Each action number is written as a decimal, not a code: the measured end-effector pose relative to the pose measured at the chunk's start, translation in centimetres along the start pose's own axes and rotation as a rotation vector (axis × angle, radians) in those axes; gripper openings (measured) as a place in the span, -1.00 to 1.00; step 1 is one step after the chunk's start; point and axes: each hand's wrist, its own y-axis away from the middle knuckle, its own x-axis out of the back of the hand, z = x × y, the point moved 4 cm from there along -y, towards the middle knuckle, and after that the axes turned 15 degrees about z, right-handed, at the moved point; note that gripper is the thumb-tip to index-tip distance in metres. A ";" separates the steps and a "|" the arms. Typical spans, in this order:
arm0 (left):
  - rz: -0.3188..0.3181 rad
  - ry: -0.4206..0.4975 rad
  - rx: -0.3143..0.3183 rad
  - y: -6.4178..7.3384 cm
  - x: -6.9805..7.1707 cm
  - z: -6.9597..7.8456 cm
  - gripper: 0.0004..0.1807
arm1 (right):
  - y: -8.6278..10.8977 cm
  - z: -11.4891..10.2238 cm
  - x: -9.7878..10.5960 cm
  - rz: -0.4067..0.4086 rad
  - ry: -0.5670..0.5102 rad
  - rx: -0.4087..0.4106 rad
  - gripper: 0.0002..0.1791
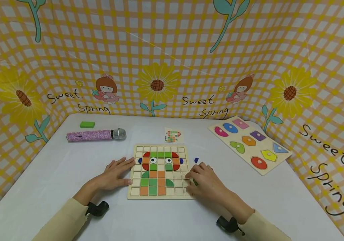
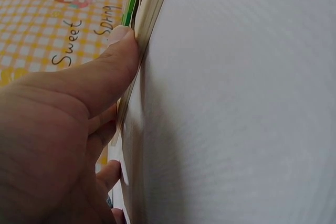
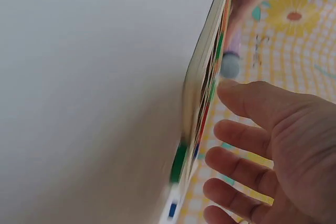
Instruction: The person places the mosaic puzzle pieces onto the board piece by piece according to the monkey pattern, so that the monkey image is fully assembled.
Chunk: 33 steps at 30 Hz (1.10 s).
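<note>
A square wooden grid board (image 1: 178, 190) lies on the table, part filled with coloured tiles that form a figure with two eye tiles. My left hand (image 1: 114, 174) rests at its left edge, fingers extended; in the left wrist view the thumb (image 2: 113, 61) touches the board's side. Over the right edge hovers my right hand (image 1: 205, 180), its fingers slightly bent. In the right wrist view nothing shows between thumb and fingers. A green piece (image 3: 179, 161) lies beside the board's right edge, mostly hidden by the hand in the head view. Just beyond is a blue piece (image 1: 196, 160).
Behind the board lies a small picture card (image 1: 174, 135) with a similar figure. A glittery pink microphone (image 1: 93, 135) and a green block (image 1: 87, 124) are at the back left. At the back right is a wooden shape puzzle (image 1: 262, 170) with knobbed pieces.
</note>
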 end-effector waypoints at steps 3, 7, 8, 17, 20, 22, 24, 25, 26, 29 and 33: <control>0.001 0.001 0.000 -0.1 0.0 0.0 -0.19 | 0.4 1.5 0.1 -0.013 0.039 -0.039 -0.63; -0.003 -0.002 0.004 0.0 -0.2 -0.1 -0.19 | 1.0 2.9 0.2 -0.058 0.065 -0.076 -0.62; -0.005 -0.001 0.008 0.0 -0.2 -0.1 -0.19 | 1.1 3.1 0.2 -0.067 0.066 -0.081 -0.62; -0.001 -0.001 0.009 0.0 -0.1 -0.1 -0.19 | 2.1 3.7 0.9 -0.089 0.071 -0.087 -0.64; -0.002 0.000 0.011 0.0 -0.1 0.0 -0.19 | 2.6 3.6 1.1 -0.093 0.065 -0.080 -0.68; -0.004 0.002 0.015 0.0 -0.1 0.0 -0.19 | 2.9 3.5 1.3 -0.095 0.060 -0.076 -0.71; -0.004 0.004 0.018 0.0 -0.1 0.0 -0.19 | 3.1 3.4 1.4 -0.096 0.054 -0.068 -0.73; -0.004 0.004 0.018 0.0 -0.1 0.0 -0.19 | 3.2 3.4 1.4 -0.096 0.050 -0.064 -0.73; -0.004 0.004 0.020 0.0 -0.2 0.0 -0.19 | 3.2 3.4 1.4 -0.097 0.050 -0.062 -0.73; -0.004 0.006 0.019 0.0 -0.2 0.0 -0.19 | 3.3 3.3 1.4 -0.099 0.048 -0.048 -0.70; -0.005 0.007 0.019 -0.1 -0.1 0.0 -0.19 | 3.2 3.0 1.4 -0.110 0.036 -0.007 -0.63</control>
